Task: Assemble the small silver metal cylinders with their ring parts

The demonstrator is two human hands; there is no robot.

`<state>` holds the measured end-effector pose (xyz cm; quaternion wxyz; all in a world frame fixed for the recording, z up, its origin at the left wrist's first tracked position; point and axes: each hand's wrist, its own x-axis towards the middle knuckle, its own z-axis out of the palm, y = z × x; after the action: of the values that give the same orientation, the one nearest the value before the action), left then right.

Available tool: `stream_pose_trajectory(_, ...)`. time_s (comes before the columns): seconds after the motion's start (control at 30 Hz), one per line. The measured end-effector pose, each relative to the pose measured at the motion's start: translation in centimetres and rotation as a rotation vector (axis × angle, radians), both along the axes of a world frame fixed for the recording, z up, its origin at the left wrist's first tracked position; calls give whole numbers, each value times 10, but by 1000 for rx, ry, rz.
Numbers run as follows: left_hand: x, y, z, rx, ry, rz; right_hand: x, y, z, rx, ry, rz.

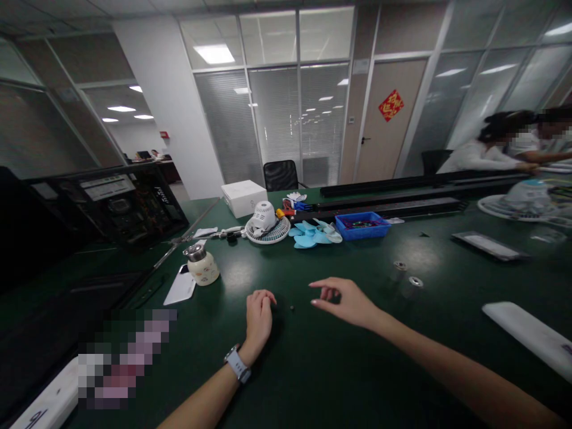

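My left hand, with a watch on its wrist, is over the green table, its fingers loosely bent toward the right. I see nothing held in it, though its palm side is hidden. My right hand is open, thumb and forefinger apart and pointing left, holding nothing. Between the two hands, touching neither, a tiny dark round piece lies on the table. Two short metal-topped cylinders, a nearer one and a farther one, stand to the right of my right hand.
Ahead are a white fan part, light blue fan blades, a blue tray and a white box. A cream flask stands left, near an open computer case. Two people sit at the far right.
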<state>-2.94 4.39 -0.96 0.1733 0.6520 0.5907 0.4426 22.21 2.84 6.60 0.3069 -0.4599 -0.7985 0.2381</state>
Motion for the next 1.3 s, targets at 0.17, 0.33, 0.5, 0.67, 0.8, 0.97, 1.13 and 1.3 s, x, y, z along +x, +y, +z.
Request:
stream_pose_trajectory(0.17,0,0,1,6,7,3,-56,23,-58,-70,-132,-5)
stream_pose_trajectory(0.33,2,-1,3,-9,15,9,-57,26,-65,-5,-108,-53)
stream_pose_trajectory(0.5,0,0,0,-16,12,-6,23,18,-24,144,52,-248)
stream_pose_trajectory(0.67,-1,3,-6,-16,17,-17,153,-7,-14,347,-30,-654)
stream_pose_trajectory(0.8,0,4,-6,-34,19,-19,211,-18,-45,298,-91,-737)
stream_pose_trajectory(0.97,0,4,-5,-35,27,-15,223,-13,-66,197,-117,-734)
stream_pose_trajectory(1.13,0,4,-4,-39,25,-22,216,-12,-65,244,-85,-729)
stream_pose_trajectory(1.3,2,3,-2,-31,26,-5,211,-12,-68,211,-36,-763)
